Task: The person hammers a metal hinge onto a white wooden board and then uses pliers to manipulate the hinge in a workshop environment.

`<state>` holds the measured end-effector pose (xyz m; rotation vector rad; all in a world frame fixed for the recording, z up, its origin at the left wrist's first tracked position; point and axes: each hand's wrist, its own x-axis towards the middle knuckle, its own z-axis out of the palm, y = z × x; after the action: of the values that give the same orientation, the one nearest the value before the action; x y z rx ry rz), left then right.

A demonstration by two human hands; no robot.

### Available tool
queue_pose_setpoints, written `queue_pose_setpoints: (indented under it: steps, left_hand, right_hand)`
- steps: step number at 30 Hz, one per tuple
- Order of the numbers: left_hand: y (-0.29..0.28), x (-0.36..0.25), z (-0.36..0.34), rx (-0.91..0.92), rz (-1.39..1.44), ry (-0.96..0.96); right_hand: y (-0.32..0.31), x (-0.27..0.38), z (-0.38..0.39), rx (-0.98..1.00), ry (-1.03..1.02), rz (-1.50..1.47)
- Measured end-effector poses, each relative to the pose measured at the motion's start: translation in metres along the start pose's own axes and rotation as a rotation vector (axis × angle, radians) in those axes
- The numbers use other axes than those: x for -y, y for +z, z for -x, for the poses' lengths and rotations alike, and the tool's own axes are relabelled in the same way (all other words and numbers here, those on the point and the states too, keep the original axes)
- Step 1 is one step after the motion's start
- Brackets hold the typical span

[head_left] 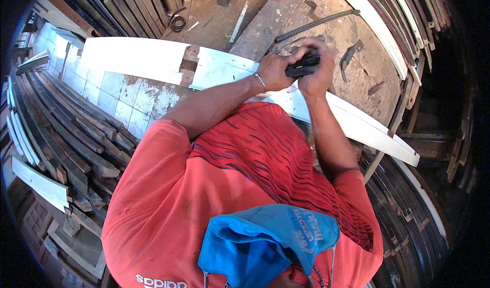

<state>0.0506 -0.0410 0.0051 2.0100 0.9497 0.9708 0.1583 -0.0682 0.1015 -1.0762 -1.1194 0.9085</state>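
My left hand [275,72], with a thin metal bracelet at its wrist, closes on one side of a compact black tool [304,65]. Around the tool's other side wraps my right hand [318,78], its upper fingers smeared by motion. The tool's exact kind cannot be made out, as my fingers cover much of it. Both hands are over a long white board [222,66] that runs crosswise in front of my body. Whether the tool touches the board is hidden.
Another white board [132,58] lies at the left. On the wooden bench top [367,63] are a long dark bar [319,25], a curved dark tool [349,61] and a small reddish-handled tool [376,88]. Stacked dark planks [66,119] flank both sides.
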Motion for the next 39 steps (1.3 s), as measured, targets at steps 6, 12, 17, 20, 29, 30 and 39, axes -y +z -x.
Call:
queue_pose_setpoints:
  steps: [6,12,17,20,29,30,39]
  left_hand:
    - [-0.002,-0.025,-0.001,0.093,0.0,-0.222]
    - [-0.022,0.037,-0.017,0.408,0.642,-0.146]
    - [-0.058,0.011,-0.035,0.596,0.668,-0.394]
    - [-0.052,0.018,-0.027,0.596,0.579,-0.443]
    - [-0.014,0.012,0.006,0.114,0.317,-0.06]
    - [-0.018,0.01,0.005,0.179,0.375,-0.073]
    - [-0.078,-0.011,-0.027,0.496,0.471,-0.271]
  right_hand:
    - [0.016,0.008,0.019,-0.369,0.036,0.197]
    - [-0.014,-0.002,-0.042,0.107,0.249,-0.281]
    - [-0.004,-0.015,-0.074,0.358,0.465,-0.108]
    - [0.024,-0.009,-0.087,0.57,0.561,-0.052]
    - [0.039,-0.014,-0.024,0.022,-0.237,0.664]
    - [0.026,-0.017,-0.021,0.018,-0.21,0.741]
    - [-0.021,0.034,0.005,-0.005,0.226,-0.146]
